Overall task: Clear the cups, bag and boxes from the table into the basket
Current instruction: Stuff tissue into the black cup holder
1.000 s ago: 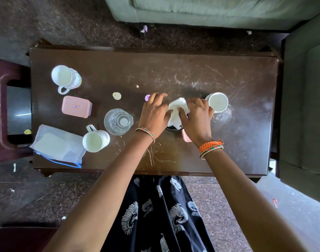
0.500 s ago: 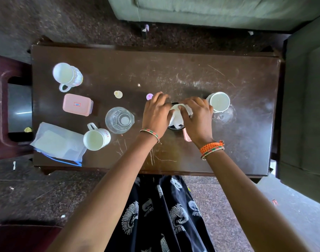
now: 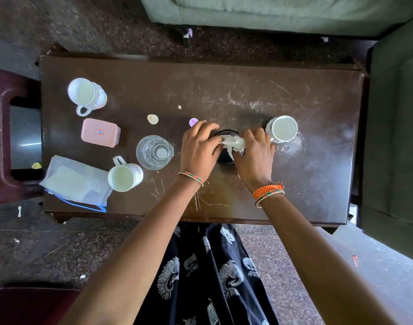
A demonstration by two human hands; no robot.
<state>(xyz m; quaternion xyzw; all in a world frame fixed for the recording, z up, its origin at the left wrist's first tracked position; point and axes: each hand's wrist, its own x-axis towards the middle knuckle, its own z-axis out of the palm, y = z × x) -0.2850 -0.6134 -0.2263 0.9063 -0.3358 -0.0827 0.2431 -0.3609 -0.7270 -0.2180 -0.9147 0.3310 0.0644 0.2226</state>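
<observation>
Both the left hand [image 3: 199, 146] and right hand [image 3: 253, 152] pinch the soft, light bag [image 3: 232, 143]; the cup [image 3: 283, 129] at three o'clock appears fragile, best taken by its body.

Both arms bare, no sleeves in view. Left hand [image 3: 199, 146]: one thin beaded bangle [image 3: 191, 178] at the wrist, red and green beads on a pale band. Right hand [image 3: 253, 158]: braided orange thread band [image 3: 268, 190] at the wrist, knot end sticking out on the outer side; thin red-green beaded bangle [image 3: 268, 197] touching it, on the forearm side of the thread band. Lower body: black cloth garment [image 3: 208, 275] with repeated white peacock-style motifs, hanging in loose folds.
</observation>
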